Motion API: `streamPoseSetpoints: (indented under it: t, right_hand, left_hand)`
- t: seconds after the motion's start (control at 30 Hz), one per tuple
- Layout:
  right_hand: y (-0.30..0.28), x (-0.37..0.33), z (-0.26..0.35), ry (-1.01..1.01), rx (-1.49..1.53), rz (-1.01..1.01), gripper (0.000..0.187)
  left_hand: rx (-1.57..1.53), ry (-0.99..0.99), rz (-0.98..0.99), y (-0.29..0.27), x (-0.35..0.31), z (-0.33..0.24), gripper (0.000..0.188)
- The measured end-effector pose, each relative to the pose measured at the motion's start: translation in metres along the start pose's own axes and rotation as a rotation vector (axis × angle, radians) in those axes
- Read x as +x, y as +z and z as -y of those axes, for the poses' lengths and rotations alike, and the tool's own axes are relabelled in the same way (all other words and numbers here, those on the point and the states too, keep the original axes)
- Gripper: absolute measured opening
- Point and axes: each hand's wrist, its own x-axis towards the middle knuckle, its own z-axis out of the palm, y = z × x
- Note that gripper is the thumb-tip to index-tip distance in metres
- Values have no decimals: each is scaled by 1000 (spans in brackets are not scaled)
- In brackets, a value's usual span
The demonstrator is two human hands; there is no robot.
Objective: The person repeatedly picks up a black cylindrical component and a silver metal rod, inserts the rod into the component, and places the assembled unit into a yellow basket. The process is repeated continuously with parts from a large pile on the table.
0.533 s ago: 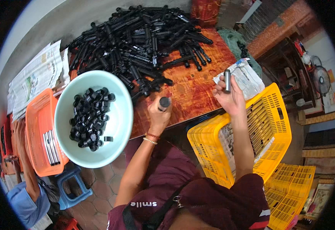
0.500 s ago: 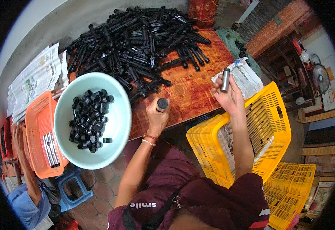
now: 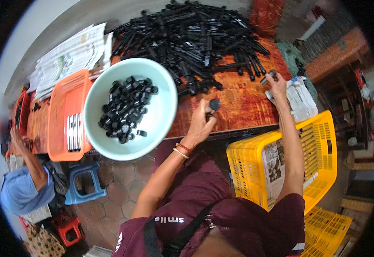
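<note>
My left hand [image 3: 200,124] is closed around a black cylindrical piece [image 3: 214,104], its round black end facing up, just in front of the table's edge. Most of that piece is hidden in my fist. Over the table's right side, my right hand [image 3: 278,88] pinches a short, smooth metal cylinder [image 3: 267,78] that now lies tilted. To the left of my left hand stands a pale blue bowl [image 3: 157,115] with many short black caps [image 3: 125,107] in it. Beyond both hands, a large heap of black ribbed tubes [image 3: 187,38] covers the back of the table [image 3: 238,113].
A yellow crate [image 3: 246,171] with newspaper and a row of rods is under my right forearm. A white bag [image 3: 299,100] lies beside it. An orange basket [image 3: 58,107] holds silver tubes [image 3: 73,132]. At far left sits another person in a blue sleeve [image 3: 26,184], near a blue stool [image 3: 84,175].
My view has shifted, so the scene sits further right and higher. My right hand has turned over and moved toward the heap, tipping the metal cylinder from upright. My left hand keeps its piece.
</note>
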Motion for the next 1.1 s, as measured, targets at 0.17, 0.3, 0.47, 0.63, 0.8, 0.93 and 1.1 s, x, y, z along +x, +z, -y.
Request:
streamPoseSetpoints:
  t: [0.17, 0.3, 0.47, 0.63, 0.8, 0.93, 1.1]
  right_hand:
    - [-1, 21, -33, -47, -516, -42, 27]
    - [11, 14, -24, -150, -700, -79, 23]
    - [0, 26, -49, -185, -781, -37, 30]
    - [-19, 3, -10, -263, -763, -160, 60]
    - [-13, -58, 53, -209, -543, -98, 39]
    - [-21, -91, 51, -205, -566, 2, 33]
    - [-21, -112, 52, -429, -606, 51, 24]
  left_hand:
    - [-2, 89, 8, -3, -6, 6, 23]
    - [-46, 95, -62, -17, -19, -15, 24]
    - [-141, 163, -9, -80, -46, -76, 25]
    - [-87, -77, -261, -213, -73, -122, 21]
    - [571, -173, -591, -381, -96, -86, 22]
    - [767, -339, -651, -482, -113, -22, 20]
    - [1153, -587, -363, -535, -114, 59, 33]
